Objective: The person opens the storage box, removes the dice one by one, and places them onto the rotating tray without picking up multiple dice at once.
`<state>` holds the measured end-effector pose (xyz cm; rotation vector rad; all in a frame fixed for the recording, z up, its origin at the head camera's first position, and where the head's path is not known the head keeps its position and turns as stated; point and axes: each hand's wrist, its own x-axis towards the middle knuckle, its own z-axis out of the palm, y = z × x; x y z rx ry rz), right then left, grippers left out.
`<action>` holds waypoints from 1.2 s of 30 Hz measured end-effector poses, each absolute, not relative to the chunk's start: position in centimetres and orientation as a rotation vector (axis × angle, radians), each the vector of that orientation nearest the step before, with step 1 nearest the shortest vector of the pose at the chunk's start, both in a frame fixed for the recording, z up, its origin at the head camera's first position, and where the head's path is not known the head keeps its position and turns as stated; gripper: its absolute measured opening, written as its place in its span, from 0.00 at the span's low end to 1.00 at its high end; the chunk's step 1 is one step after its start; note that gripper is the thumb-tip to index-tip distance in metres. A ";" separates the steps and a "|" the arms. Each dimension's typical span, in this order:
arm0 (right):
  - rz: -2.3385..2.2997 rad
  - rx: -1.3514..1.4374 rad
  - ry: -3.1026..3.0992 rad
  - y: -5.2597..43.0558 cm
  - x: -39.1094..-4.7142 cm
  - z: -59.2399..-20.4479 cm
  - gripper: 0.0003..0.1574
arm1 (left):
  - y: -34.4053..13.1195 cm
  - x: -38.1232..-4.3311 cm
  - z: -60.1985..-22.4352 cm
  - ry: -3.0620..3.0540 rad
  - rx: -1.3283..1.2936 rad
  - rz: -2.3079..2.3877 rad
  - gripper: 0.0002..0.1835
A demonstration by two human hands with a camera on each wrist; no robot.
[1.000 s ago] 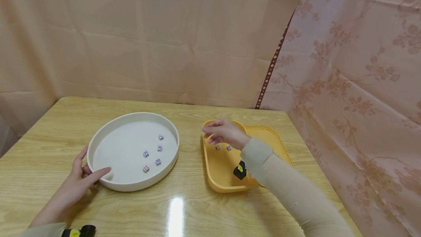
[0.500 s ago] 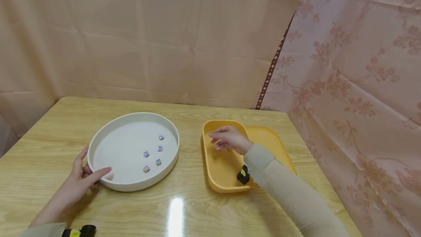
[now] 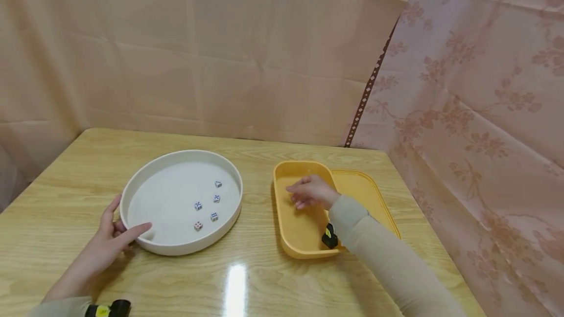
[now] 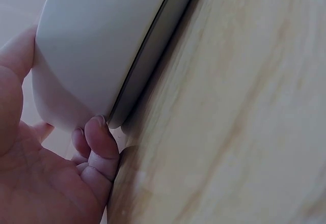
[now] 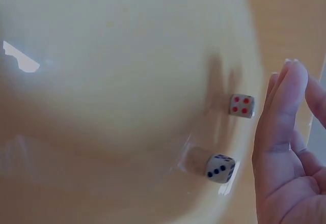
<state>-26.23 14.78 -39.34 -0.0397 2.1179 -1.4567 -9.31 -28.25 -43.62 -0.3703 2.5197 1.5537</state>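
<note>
My left hand point(image 3: 103, 246) grips the near left edge of a round white tray point(image 3: 165, 190), thumb over the rim and the other fingers on its outside. In the left wrist view, fingertips point(image 4: 98, 135) press low against the wall. Several small white dice point(image 3: 198, 206) lie in the tray's right half. Over a yellow rectangular box point(image 3: 301, 236) is my right hand point(image 3: 314, 192), fingers fairly straight and holding nothing visible. Two dice sit inside that box in the right wrist view: one shows red dots point(image 5: 242, 106), the other dark dots point(image 5: 220, 168). Head view hides both behind the hand.
A flat yellow lid point(image 3: 363, 190) lies to the right of the box, partly under the right arm. Wooden table point(image 3: 255, 190) shows between tray and box. Curtains point(image 3: 220, 62) hang behind the table and along its right side.
My right hand has shifted slightly right and toward me, lower over the box, covering the two dice seen there earlier. The left hand keeps its grip on the tray.
</note>
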 end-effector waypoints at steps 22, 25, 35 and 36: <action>-1.432 0.003 2.106 15.3 -26.4 -41.1 0.13 | -28.0 -9.3 -43.4 2.516 -0.366 1.561 0.59; -1.428 0.011 2.100 15.2 -26.4 -41.2 0.11 | -28.0 -9.2 -43.4 2.520 -0.362 1.559 0.59; -1.409 0.034 2.100 15.1 -26.3 -41.0 0.09 | -28.2 -9.2 -43.3 2.523 -0.378 1.525 0.59; -1.406 0.030 2.101 15.0 -26.3 -41.0 0.09 | -28.2 -9.2 -43.3 2.523 -0.378 1.520 0.59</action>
